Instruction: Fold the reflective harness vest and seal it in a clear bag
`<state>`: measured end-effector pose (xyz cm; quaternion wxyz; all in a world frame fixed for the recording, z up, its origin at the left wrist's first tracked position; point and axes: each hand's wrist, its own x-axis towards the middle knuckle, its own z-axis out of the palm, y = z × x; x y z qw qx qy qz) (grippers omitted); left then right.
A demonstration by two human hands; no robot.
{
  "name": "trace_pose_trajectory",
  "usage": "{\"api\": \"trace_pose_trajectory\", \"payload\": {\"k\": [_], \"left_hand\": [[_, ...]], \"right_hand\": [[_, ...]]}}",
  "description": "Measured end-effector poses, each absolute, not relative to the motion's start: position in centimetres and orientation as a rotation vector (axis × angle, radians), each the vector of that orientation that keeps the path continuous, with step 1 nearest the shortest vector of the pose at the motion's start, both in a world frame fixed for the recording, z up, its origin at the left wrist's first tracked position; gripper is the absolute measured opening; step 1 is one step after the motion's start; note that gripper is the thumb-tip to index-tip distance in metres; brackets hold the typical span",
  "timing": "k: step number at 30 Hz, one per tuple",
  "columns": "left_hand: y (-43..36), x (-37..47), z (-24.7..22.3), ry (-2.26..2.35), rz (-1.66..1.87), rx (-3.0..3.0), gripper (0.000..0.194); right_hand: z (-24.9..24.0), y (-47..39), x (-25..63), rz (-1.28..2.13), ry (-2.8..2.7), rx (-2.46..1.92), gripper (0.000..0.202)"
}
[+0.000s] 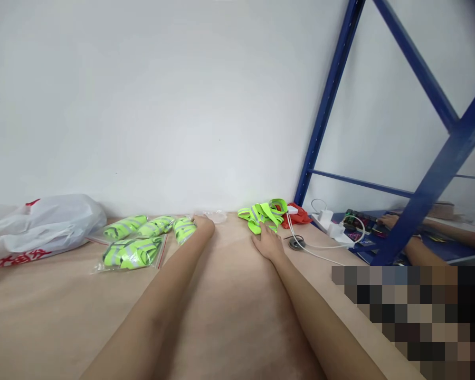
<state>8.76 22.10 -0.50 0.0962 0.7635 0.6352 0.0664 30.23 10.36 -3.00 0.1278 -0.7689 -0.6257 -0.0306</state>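
Note:
My left hand (204, 225) reaches to the back of the table, beside a bagged bundle of yellow-green reflective straps (183, 229); its fingers are mostly hidden. Behind it lies a clear plastic bag (217, 216). My right hand (269, 241) touches the near edge of a loose yellow-green strap bundle (263, 214), fingers spread. More bagged strap bundles (132, 253) lie together on the left, some in clear bags with a red seal line.
A white plastic bag (63, 221) sits far left. Right of the loose straps are a red item (298, 215), white cables (320, 246) and a round dark object (296, 242). A blue metal frame (431, 179) stands right, with another person's hand (388, 220) behind it.

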Motion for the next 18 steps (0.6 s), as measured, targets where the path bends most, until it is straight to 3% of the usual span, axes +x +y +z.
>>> {"api": "trace_pose_trajectory", "payload": {"k": [5, 10, 14, 18], "left_hand": [[21.7, 8.4, 2.2, 1.915, 0.251, 2.269, 0.045], [20.1, 7.7, 6.4, 1.721, 0.712, 2.446, 0.052], [18.1, 7.1, 8.7, 1.189, 1.237, 2.012, 0.052], [15.9, 6.1, 7.8, 0.967, 1.147, 1.575, 0.053]], "right_hand": [[-3.1, 10.7, 30.7, -0.060, -1.859, -2.234, 0.068], [-3.0, 10.4, 30.8, -0.058, -1.916, -2.173, 0.050], [-2.8, 9.3, 30.8, -0.050, -1.974, -2.108, 0.045], [-2.5, 7.4, 30.2, -0.051, -2.064, -2.043, 0.045]]}}
